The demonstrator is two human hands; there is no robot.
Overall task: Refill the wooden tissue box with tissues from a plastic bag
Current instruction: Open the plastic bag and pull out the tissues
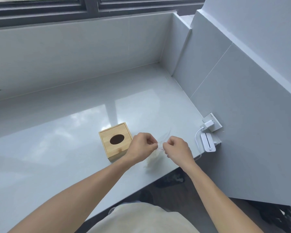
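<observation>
Glossy grey ledge (60, 158) runs wide and bare toward 9 and 12 o'clock; its front edge cuts diagonally under the forearms. A wall panel (242, 101) closes off the 3 o'clock side. Wooden tissue box (116, 141) sits near the front edge, lid on, oval slot dark, just at 9 o'clock of the hands.

Left hand (141, 147) and right hand (177, 147) are both raised just above the ledge, knuckles up, fingertips pinched on the thin clear plastic bag (155, 153) strung between them. Left hand overlaps the box's right corner.

The bag is nearly transparent and blurred; a pale mass hangs below the hands, can't tell if it's tissues. At 3 o'clock, a white device (208, 144) lies by a plugged charger (208, 124) at the wall socket.
</observation>
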